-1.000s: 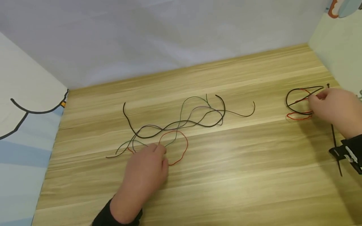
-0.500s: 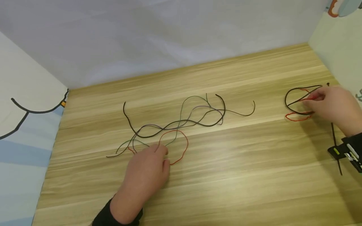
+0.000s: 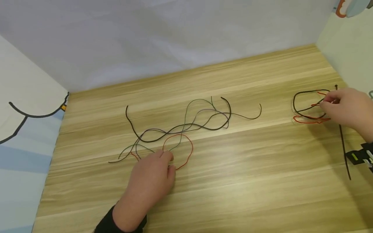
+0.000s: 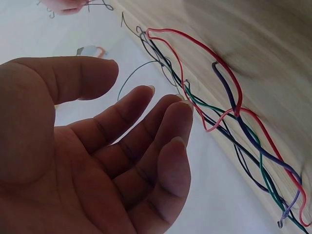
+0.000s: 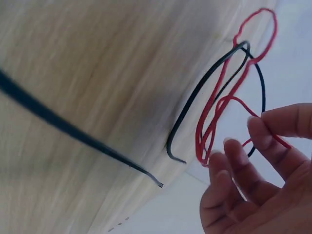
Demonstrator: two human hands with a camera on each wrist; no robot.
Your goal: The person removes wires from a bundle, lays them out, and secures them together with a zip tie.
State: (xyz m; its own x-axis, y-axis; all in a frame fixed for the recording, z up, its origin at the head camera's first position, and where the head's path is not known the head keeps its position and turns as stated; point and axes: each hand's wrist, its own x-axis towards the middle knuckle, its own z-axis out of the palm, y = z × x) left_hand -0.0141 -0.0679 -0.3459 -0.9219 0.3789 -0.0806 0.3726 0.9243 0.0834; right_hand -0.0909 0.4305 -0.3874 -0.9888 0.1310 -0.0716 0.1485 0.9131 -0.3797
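Note:
Several thin wires lie loosely crossed on the wooden table: black, green and red. My left hand is over their near side. In the left wrist view its fingers are loosely bent beside the wires with nothing gripped; whether a fingertip touches the red wire, I cannot tell. At the right, my right hand pinches another red wire between thumb and index finger. This red wire is looped together with a coiled black wire. Part of both is hidden behind the right hand.
A straight black wire runs under the right forearm, near the table's right edge. A pale grey sheet stands behind the wooden table. Printed panels close off the left and right sides.
The right hand shifts slightly left, then back to the right, with the red wire pinched. The red loop below it draws out a little to the right. The left hand stays nearly still.

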